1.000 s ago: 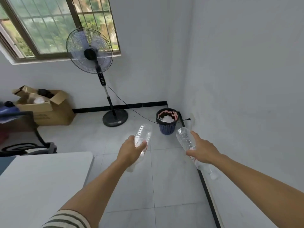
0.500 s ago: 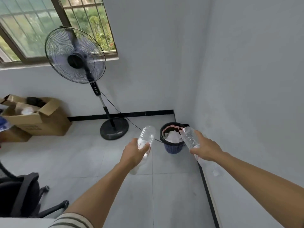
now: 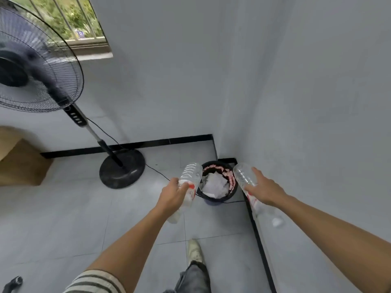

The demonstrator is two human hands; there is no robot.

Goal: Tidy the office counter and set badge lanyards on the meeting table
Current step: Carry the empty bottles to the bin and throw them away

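Observation:
My left hand (image 3: 171,195) grips a clear plastic bottle (image 3: 190,176) with a red and white label, its base pointing away from me. My right hand (image 3: 265,190) grips a second clear bottle (image 3: 243,176) the same way, cap end toward me. Both bottles hang above the floor, one on each side of a dark waste bin (image 3: 215,200) in the room's corner. The bin holds crumpled white paper and has a red-patterned liner at its rim. No lanyards or counter are in view.
A standing fan (image 3: 38,68) rises at the left, its round base (image 3: 122,171) left of the bin and its cord running across the floor toward the bin. A cardboard box (image 3: 21,163) sits at far left. White walls close the corner. My foot (image 3: 194,250) is on the tiles.
I have walked toward the corner: the bin and fan are much closer, and the table and chair have left the view. Both hands still hold their bottles, now flanking the bin.

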